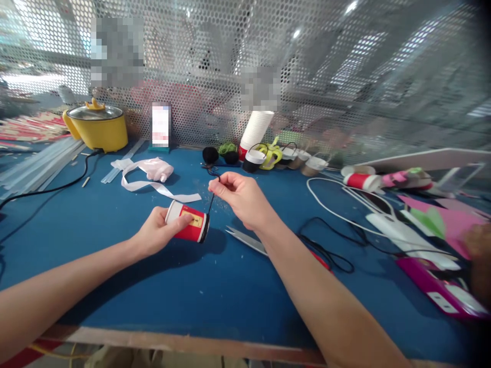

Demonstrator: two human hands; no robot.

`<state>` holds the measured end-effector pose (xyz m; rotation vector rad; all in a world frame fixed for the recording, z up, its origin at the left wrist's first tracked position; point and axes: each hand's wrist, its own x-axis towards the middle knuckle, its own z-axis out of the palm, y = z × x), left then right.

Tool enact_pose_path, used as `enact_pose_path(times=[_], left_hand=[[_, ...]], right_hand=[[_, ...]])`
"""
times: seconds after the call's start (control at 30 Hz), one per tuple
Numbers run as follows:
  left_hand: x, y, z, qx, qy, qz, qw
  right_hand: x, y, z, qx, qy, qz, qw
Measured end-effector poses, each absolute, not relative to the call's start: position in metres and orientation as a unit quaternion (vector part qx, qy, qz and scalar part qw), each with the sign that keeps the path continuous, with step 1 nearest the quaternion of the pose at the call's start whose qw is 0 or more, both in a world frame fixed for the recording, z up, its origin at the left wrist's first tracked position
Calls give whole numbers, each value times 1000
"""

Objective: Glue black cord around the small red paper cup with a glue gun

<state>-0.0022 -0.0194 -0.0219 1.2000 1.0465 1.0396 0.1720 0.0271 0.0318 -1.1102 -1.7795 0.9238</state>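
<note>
L hand (159,232) gripping red cup (187,233), R hand (243,199) pinching black yarn (210,204)

Cup is lying sideways in L hand, being held just above blue tbl (215,296), left of ctr; thumb is pressing on its yellow label (198,221), fingers closing round the far side. Black band (204,230) is circling the cup's R end. Yarn is running up from that end, approx. taut, to R hand, whose thumb + index are closing on it.

Scissors (247,242) are lying under R forearm, blades pointing left, nr the cup. White ribbon (169,193) is curling on tbl just beyond L hand. Farther back, black ball (210,155) is sitting nr a leaning stack of white cups (259,125), w/ a black-sided cup (253,161) standing in front. Yellow pot (105,133) is standing back L; phone (160,125) is propping upright btwn pot & ball. Purple power strip (441,289) is lying far R.
</note>
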Motion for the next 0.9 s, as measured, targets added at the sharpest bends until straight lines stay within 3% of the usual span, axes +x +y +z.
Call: enact_pose_path(times=[0.3,0.9], left_hand=[[-1,-17,-19,513,497,432,550],[-1,-11,-18,398,514,426,629]], right_hand=[[175,25,37,-458,-722,327,403],[178,21,42,-455,-735,311,395]])
